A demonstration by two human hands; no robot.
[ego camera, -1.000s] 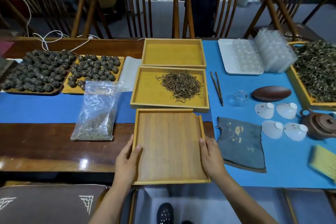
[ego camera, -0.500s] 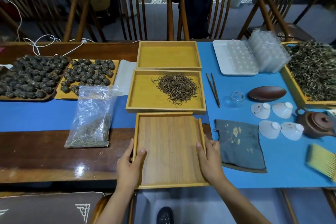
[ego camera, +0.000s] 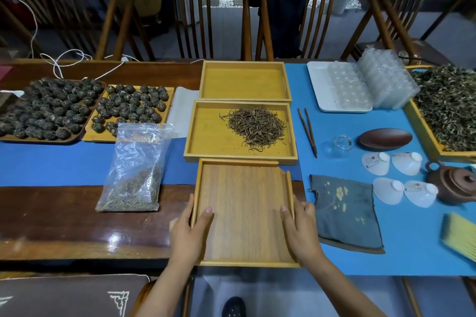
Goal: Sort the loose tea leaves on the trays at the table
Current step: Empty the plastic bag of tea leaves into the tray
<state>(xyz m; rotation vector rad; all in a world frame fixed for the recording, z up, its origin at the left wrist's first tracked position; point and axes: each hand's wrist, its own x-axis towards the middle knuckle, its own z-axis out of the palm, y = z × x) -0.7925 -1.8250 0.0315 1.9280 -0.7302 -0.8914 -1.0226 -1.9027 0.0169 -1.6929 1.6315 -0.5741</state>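
Observation:
An empty bamboo tray (ego camera: pixel 244 211) lies at the table's near edge. My left hand (ego camera: pixel 189 233) grips its left rim and my right hand (ego camera: pixel 300 229) grips its right rim, thumbs inside. Just beyond it a yellow tray (ego camera: pixel 206 136) holds a pile of brown loose tea leaves (ego camera: pixel 255 126). A second yellow tray (ego camera: pixel 244 82) behind that is empty. A big tray of greenish loose tea (ego camera: pixel 448 108) sits at the far right.
A plastic bag of tea (ego camera: pixel 134 170) lies left of the bamboo tray. Two trays of tea balls (ego camera: pixel 51 108) fill the far left. To the right are wooden tongs (ego camera: pixel 307 131), a grey cloth (ego camera: pixel 345 211), white cups (ego camera: pixel 391 188), a clay teapot (ego camera: pixel 453 183), and clear plastic moulds (ego camera: pixel 360 85).
The bamboo tray has slid slightly towards me between my hands, and my thumbs now hook further over its rims. Both hands keep hold of it.

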